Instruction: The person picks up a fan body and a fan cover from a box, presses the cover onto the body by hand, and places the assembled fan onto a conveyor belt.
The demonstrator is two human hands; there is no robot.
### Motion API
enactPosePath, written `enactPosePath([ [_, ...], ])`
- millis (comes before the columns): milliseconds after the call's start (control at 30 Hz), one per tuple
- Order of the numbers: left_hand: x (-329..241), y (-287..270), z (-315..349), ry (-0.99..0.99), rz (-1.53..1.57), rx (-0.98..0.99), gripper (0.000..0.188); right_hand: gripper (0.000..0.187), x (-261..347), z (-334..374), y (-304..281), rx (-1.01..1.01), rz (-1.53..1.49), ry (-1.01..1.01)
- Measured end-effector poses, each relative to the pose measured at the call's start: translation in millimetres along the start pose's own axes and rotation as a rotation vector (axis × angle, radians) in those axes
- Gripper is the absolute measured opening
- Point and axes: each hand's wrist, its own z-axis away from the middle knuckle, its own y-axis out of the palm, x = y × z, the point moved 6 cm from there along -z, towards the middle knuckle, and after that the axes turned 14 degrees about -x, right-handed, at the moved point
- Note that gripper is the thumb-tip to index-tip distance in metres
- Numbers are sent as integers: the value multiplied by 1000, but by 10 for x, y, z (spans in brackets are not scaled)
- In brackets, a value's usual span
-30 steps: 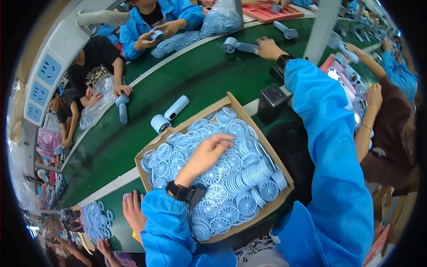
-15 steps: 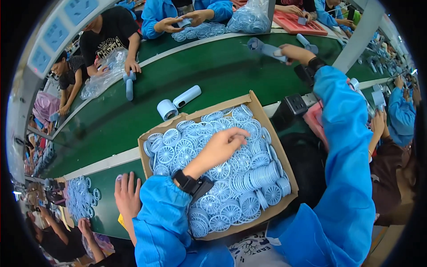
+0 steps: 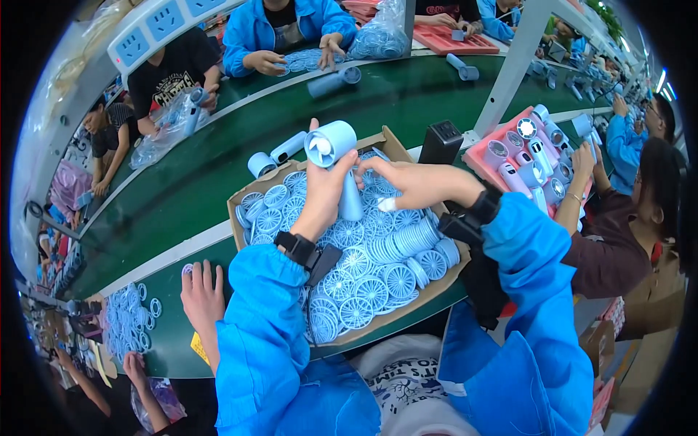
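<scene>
- Left hand (image 3: 325,190) raised above the box, fingers wrapped tight in a closed grip round the handle of a pale blue handheld fan (image 3: 334,156), round head uppermost with blades facing the camera.
- Right hand (image 3: 413,183) level with it on the right, wrist bent left, fingertips pinched close beside the fan handle; whether anything sits in that grip cannot be told.
- Both forearms in bright blue smooth sleeves, a black strap at each wrist.
- Fan: matte plastic, short cylindrical head on a tapering handle, held over the far middle of the box.
- Cardboard box (image 3: 392,144), brown with upright flaps, on the near edge of the green worktop (image 3: 218,182); filled with round pale blue fan grilles (image 3: 385,280), thin spoked plastic discs, some flat, some stacked on edge.
- Pink tray (image 3: 476,154) to the right, holding upright fans in white and blue.
- Two more blue fans (image 3: 276,155) lying on the worktop just left of the box.
- Another person's hand (image 3: 200,294) flat on the worktop, near left.
</scene>
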Motion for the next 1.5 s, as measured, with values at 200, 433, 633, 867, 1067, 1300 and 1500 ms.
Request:
enactPosePath([
  [200,115,-100,-95,-183,149,-116,86,49,-297,-104,376,-284,613,-192],
  [433,80,-116,-76,-152,113,-158,84,25,-361,-206,185,-313,347,-117],
  [633,7,-144,-68,-111,121,-208,91,25,-344,-120,-25,-641,-79,-219],
  [867,-185,88,56,231,114,-85,103,24,-248,-52,-114,-645,-989,27],
  [1067,-341,193,159,357,-38,11,104,24,-263,-54,-102,-611,-999,-6],
  [1300,-364,176,182,403,-81,-17,99,28,-217,-40,-74,-532,-1062,5],
  [1500,-340,159,147,342,-15,-9,94,41,-289,-1,-49,-235,-1600,22],
])
